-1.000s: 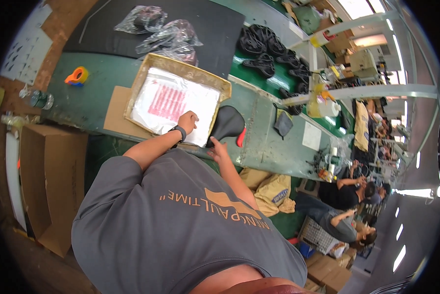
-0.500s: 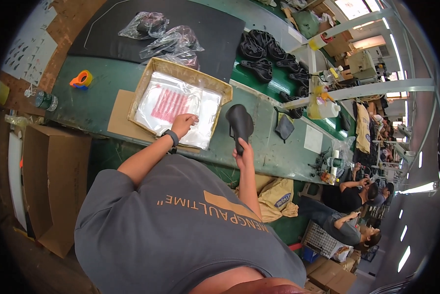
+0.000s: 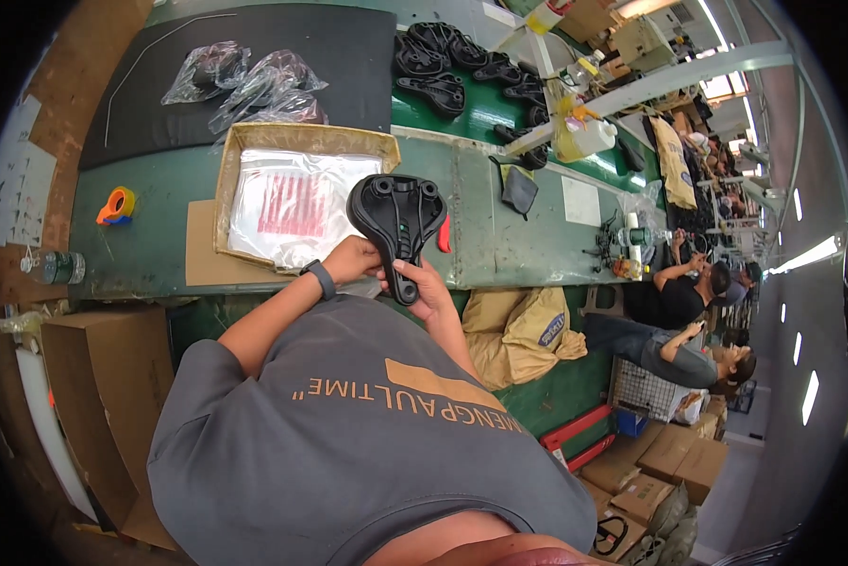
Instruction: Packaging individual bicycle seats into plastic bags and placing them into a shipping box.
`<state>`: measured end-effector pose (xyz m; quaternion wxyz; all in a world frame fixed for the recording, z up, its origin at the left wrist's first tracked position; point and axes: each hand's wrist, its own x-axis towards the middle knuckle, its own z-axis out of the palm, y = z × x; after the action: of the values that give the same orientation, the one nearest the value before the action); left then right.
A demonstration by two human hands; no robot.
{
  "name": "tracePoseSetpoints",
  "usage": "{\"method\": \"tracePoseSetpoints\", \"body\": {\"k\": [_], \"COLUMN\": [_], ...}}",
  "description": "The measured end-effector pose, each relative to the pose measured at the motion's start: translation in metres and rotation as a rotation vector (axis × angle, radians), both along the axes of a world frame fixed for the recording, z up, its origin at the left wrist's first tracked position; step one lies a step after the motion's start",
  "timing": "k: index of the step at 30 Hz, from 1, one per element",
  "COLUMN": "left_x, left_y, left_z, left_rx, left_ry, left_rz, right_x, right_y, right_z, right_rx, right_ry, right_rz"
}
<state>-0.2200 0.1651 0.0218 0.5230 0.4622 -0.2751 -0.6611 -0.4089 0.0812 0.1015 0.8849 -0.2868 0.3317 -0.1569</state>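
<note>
Saddle (image 3: 397, 219), black, underside up, held over green bench (image 3: 499, 236) edge. R hand (image 3: 424, 291) clamped on narrow nose; L hand (image 3: 353, 259) gripping its side, next to cardboard tray (image 3: 303, 140) w/ plastic bags.

Glossy black plastic saddle underside (image 3: 397, 220); matt brown cardboard tray (image 3: 303, 141); crinkled clear plastic bags (image 3: 292, 203)

A long green-topped workbench (image 3: 499, 226) runs through a factory hall, with a black rectangular mat (image 3: 282, 66) laid over its far part. A brown cardboard box (image 3: 93, 396) stands on the floor beside it, and more stacked cardboard cartons (image 3: 669, 462) sit further along. Pale steel beams (image 3: 669, 75) cross above the bench. Bright strip lights (image 3: 806, 255) glow along the dim right side.
</note>
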Motion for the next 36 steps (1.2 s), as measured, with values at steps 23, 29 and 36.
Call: {"method": "tracePoseSetpoints", "body": {"k": [23, 29, 36], "left_x": [0.067, 0.077, 0.103], "left_y": [0.011, 0.019, -0.068], "left_z": [0.169, 0.125, 0.134], "left_rx": [-0.523, -0.313, -0.125], "left_ry": [-0.481, -0.183, -0.161], "left_rz": [0.324, -0.125, 0.222], "right_x": [0.036, 0.005, 0.062], "right_y": [-0.002, -0.048, -0.053], "right_z": [0.046, -0.002, 0.081], "right_rx": [-1.225, 0.062, -0.690], "right_ry": [0.708, 0.159, 0.018], "right_rz": [0.389, -0.092, 0.146]}}
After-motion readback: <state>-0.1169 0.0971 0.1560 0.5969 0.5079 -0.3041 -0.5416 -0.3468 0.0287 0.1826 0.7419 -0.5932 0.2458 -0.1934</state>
